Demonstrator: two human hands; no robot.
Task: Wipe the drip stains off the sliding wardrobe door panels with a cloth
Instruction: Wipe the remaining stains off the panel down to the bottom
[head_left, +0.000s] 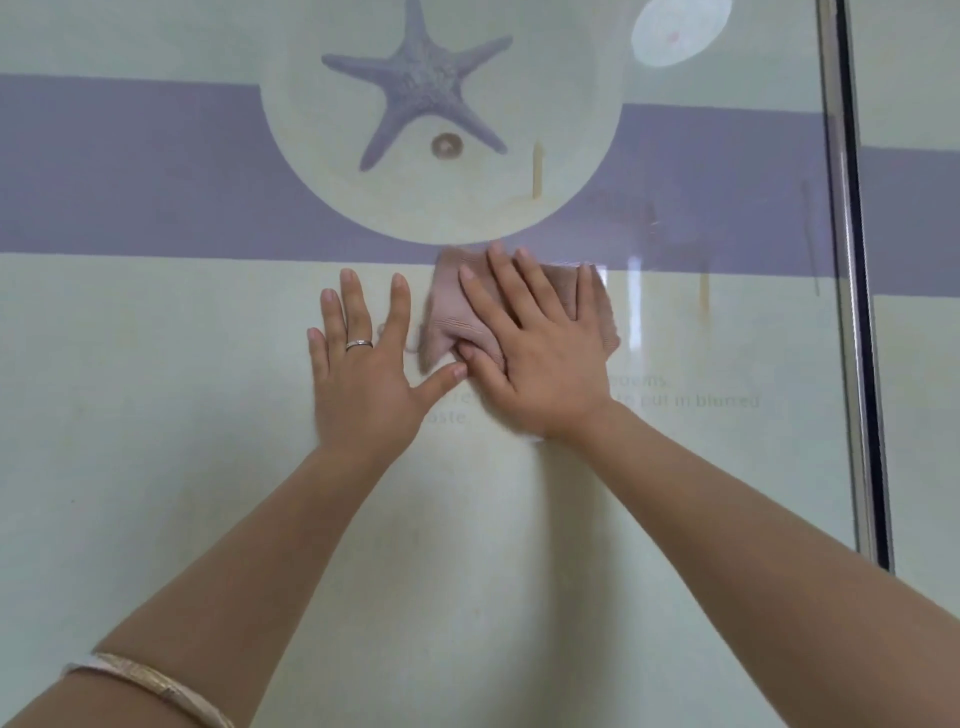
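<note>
A glossy wardrobe door panel (208, 519) fills the view, pale green with a purple band and a starfish print. My right hand (535, 353) presses a pink cloth (447, 317) flat against the panel just below the purple band, fingers spread and straight. My left hand (363, 369) lies flat on the panel right beside it, fingers spread, its thumb tip touching the cloth's lower edge. Yellowish drip stains run down the panel: one (537, 171) above the cloth inside the pale circle, another (704, 291) to the right.
A metal door frame edge (852, 312) runs top to bottom at the right, with a second panel (914, 364) beyond it. Faint printed text (691, 400) sits right of my right wrist. A thin dark streak (810, 244) marks the purple band near the frame.
</note>
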